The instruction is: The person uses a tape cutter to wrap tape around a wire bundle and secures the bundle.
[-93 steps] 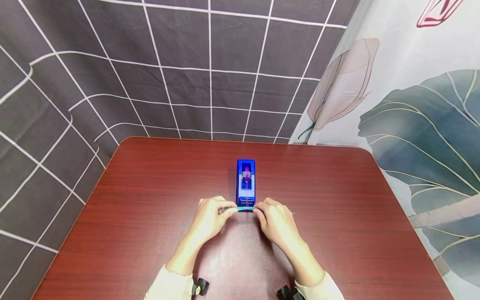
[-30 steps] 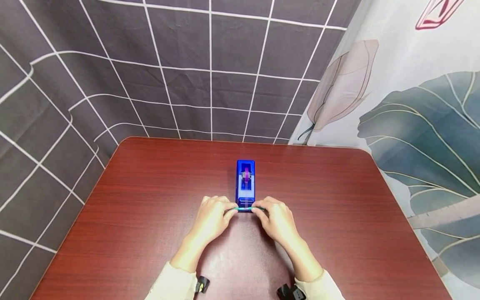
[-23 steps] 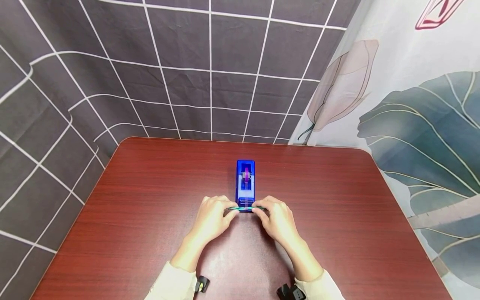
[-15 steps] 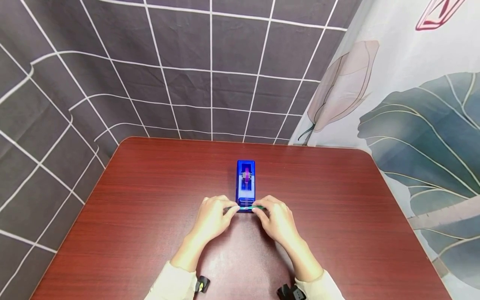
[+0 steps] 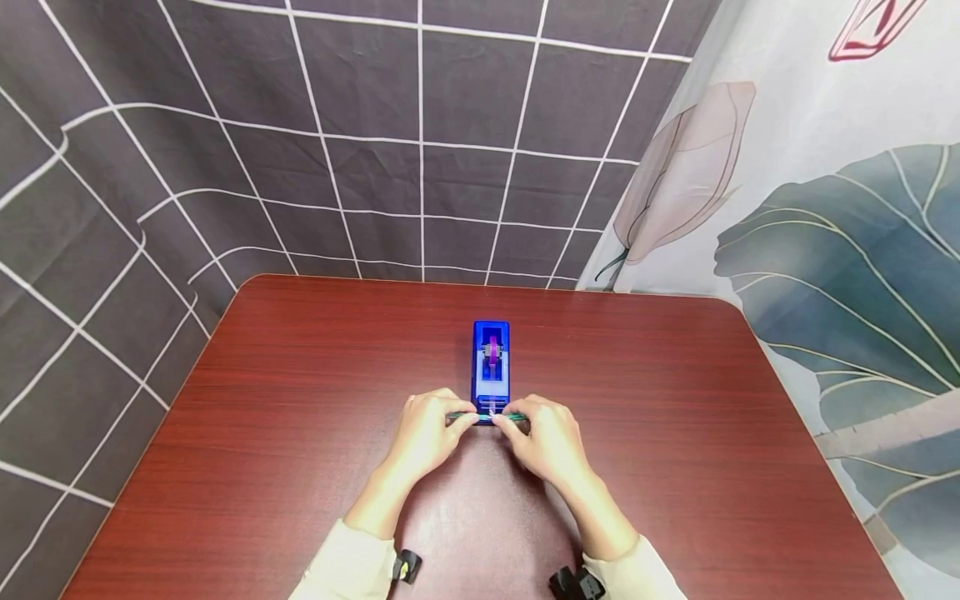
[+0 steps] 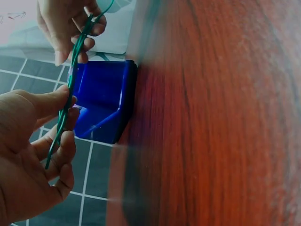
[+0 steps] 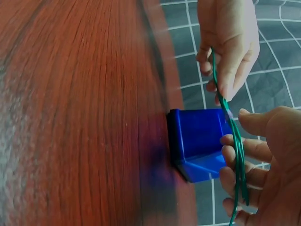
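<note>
Both hands hold a bundle of thin green wires point(image 7: 239, 155) sideways at the front of a blue tape dispenser point(image 5: 491, 367). My left hand point(image 5: 426, 429) pinches the bundle between thumb and fingers, clearest in the left wrist view. The fingers of my right hand point(image 5: 549, 437) curl behind the other half. Its thumb point(image 7: 251, 122) stands slightly off the wires in the right wrist view, tip near their middle. There a small shiny patch of clear tape point(image 7: 229, 114) shows on the bundle. A purple roll point(image 5: 492, 350) sits inside the dispenser.
The dispenser stands on a reddish-brown wooden table point(image 5: 315, 358). Behind hangs a dark grey curtain point(image 5: 360, 175) with white grid lines. A white curtain point(image 5: 795, 108) with leaf prints hangs at the right. Each cuff carries a black wrist camera point(image 5: 407, 567).
My right thumb has shifted left along the wires toward their middle, and the right hand has turned slightly. The left hand keeps its pinch. The dispenser stays in place.
</note>
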Motion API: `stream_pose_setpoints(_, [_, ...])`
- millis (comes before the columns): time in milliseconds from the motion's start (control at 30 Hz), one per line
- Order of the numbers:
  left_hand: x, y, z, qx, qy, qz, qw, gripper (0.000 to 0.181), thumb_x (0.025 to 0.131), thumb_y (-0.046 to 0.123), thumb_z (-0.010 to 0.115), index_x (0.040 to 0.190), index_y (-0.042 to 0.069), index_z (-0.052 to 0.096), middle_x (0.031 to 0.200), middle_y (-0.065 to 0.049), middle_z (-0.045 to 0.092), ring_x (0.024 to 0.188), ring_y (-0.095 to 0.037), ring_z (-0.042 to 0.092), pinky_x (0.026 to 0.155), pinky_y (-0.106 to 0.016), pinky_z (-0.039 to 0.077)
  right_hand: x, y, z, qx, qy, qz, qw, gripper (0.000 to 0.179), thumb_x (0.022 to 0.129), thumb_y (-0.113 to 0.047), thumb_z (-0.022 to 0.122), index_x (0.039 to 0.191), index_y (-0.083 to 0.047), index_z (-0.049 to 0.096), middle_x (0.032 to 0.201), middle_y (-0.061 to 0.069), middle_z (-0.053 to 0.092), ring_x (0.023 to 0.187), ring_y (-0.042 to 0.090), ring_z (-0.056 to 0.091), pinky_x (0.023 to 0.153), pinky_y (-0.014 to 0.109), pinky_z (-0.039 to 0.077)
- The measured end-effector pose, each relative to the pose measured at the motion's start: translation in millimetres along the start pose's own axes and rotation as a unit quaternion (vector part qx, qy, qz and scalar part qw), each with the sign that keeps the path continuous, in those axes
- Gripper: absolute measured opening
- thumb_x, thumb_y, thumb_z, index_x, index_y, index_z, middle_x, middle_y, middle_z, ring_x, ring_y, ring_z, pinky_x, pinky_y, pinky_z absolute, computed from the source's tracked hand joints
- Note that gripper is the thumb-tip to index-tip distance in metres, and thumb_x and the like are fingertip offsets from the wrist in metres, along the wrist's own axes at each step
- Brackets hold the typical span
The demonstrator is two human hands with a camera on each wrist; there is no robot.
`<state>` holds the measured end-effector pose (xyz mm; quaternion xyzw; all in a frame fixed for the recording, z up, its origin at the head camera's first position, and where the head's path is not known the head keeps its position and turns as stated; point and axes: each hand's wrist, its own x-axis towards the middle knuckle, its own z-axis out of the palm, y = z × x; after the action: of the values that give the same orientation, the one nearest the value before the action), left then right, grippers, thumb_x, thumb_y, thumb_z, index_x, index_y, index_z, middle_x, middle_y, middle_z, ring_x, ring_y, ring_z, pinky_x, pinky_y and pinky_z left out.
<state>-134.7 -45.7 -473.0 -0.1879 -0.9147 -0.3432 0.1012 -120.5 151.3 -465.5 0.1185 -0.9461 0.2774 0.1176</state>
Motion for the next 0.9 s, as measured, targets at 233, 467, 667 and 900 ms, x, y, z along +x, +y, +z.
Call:
stream_pose_setpoints(233, [0.1, -1.5, 1.4, -0.008, -0.004, -0.007, 0.9999, 0.006, 0.086, 0.019, 0.080, 0.090, 0.014, 0.081, 0.083, 0.006, 0.071, 0.083, -0.014, 0.068, 0.079, -0.045, 0.047, 2.3, -2.2, 3.8, -0.015, -0.022, 0.032, 0.9991, 0.016, 0.088, -0.033, 0.078, 0.082, -0.018, 0.078, 0.076, -0.005, 0.069, 0.071, 0.019, 0.067, 0.073, 0.048, 0.050])
stream_pose_setpoints(467, [0.9, -1.0, 1.0, -0.015, -0.001, -0.017, 0.9998, 0.006, 0.086, 0.018, 0.081, 0.090, 0.015, 0.080, 0.086, 0.005, 0.072, 0.085, -0.015, 0.068, 0.079, -0.045, 0.046, 2.4, -1.8, 2.3, -0.001, -0.039, 0.036, 0.9986, 0.005, 0.090, -0.023, 0.076, 0.086, -0.019, 0.079, 0.081, -0.007, 0.070, 0.074, 0.017, 0.066, 0.073, 0.047, 0.050])
stream_pose_setpoints(667, [2.0, 0.5, 0.9, -0.025, 0.000, -0.031, 0.9992, 0.006, 0.085, 0.019, 0.082, 0.090, 0.017, 0.079, 0.086, 0.006, 0.071, 0.085, -0.015, 0.068, 0.084, -0.047, 0.046, 2.4, -2.8, -0.5, -0.007, -0.026, 0.017, 0.9995, 0.005, 0.089, -0.019, 0.077, 0.084, -0.018, 0.077, 0.084, -0.006, 0.072, 0.081, 0.020, 0.068, 0.082, 0.052, 0.047])
stream_pose_setpoints(900, [2.1, 2.3, 0.2, -0.031, 0.003, -0.036, 0.9988, 0.007, 0.084, 0.018, 0.082, 0.089, 0.016, 0.078, 0.086, 0.006, 0.070, 0.085, -0.015, 0.068, 0.085, -0.047, 0.045, 2.8, -6.8, -0.6, -0.037, -0.002, 0.006, 0.9993, 0.010, 0.086, -0.026, 0.079, 0.080, -0.018, 0.077, 0.078, -0.004, 0.070, 0.076, 0.021, 0.066, 0.077, 0.050, 0.045])
